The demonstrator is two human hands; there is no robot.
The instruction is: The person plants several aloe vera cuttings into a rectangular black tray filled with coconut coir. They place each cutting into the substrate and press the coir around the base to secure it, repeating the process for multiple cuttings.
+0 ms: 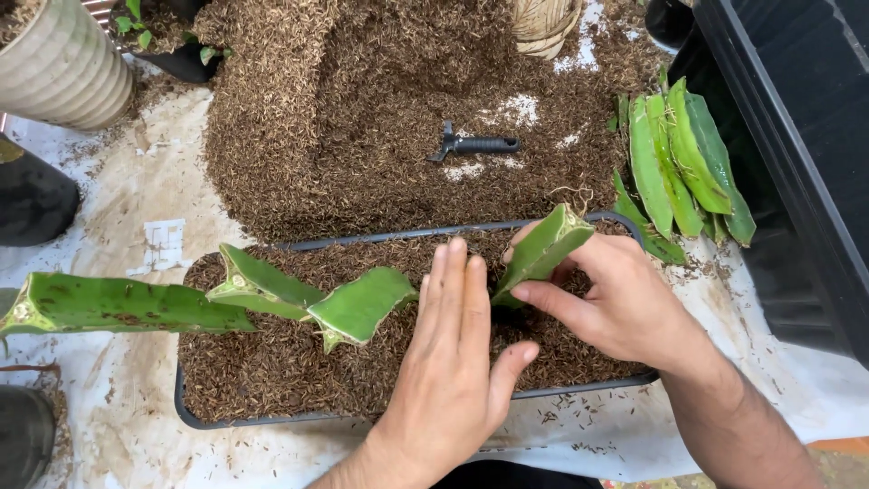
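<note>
Nearest item: my left hand (pixel 457 353), flat, fingers together and straight, palm down on the brown mulch, holding nothing, just left of the cutting that my right hand holds.

Right hand (pixel 608 294): thumb and fingers clamped on a green cactus cutting (pixel 543 249), which leans to the right with its lower end in the mulch, toward the right end of the tray.

Container: long dark tray (pixel 299 420), filled with brown mulch (pixel 272 367). Planted in it, left of my hands, two more green cuttings (pixel 308 299), leaning.

Left of the tray: one long green cutting (pixel 118 306), lying across the white sheet (pixel 145 195).

Far side: large heap of loose mulch (pixel 362 109), with a black-handled tool (pixel 475 145) lying on it.

Far right: stack of green cuttings (pixel 683 163), beside a black bin (pixel 797 118).

Far left: ribbed pale pot (pixel 59 68); contents hard to tell.
</note>
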